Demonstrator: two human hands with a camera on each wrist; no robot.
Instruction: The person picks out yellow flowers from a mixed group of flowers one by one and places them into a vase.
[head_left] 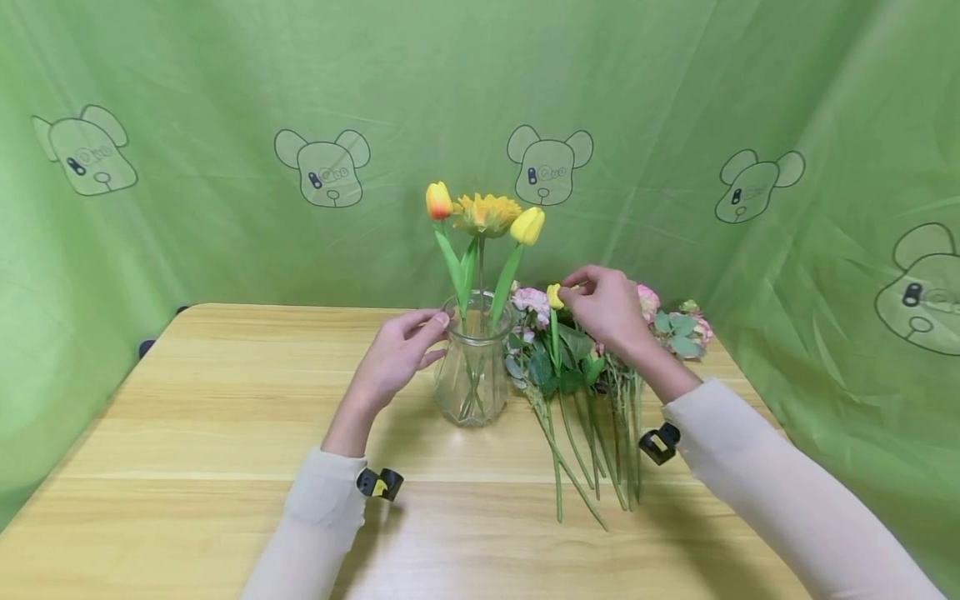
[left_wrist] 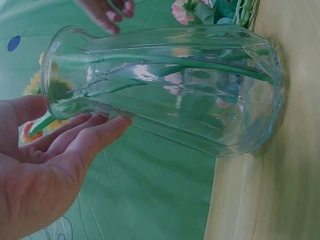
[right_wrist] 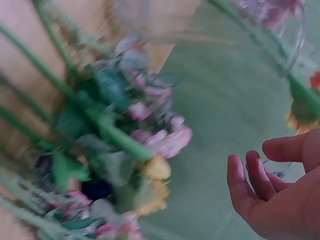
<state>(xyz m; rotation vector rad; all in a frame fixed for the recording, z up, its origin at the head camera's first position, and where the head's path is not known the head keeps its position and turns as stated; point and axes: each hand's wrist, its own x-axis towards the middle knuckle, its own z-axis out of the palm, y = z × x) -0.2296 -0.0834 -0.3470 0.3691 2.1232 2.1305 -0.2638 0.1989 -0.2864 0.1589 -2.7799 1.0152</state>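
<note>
A clear glass vase [head_left: 472, 392] stands upright on the table, holding a red-and-yellow tulip [head_left: 438, 202], an orange-yellow bloom [head_left: 486, 215] and a yellow tulip [head_left: 528, 226]. At the vase's left side, my left hand [head_left: 397, 350] holds its neck, thumb by the rim and fingers along the glass. To the right, my right hand [head_left: 606, 308] is over the loose flowers. Another yellow tulip [head_left: 554, 297] overlaps its fingertips in the head view. The right wrist view shows that hand [right_wrist: 275, 195] apart from the flowers, its fingers loosely bent with nothing between them.
Pink flowers [head_left: 531, 305] and green leaves lie in a pile right of the vase, with several stems [head_left: 592, 467] pointing toward the front of the wooden table [head_left: 225, 400]. A green curtain [head_left: 420, 83] with printed bear heads encloses the back and sides.
</note>
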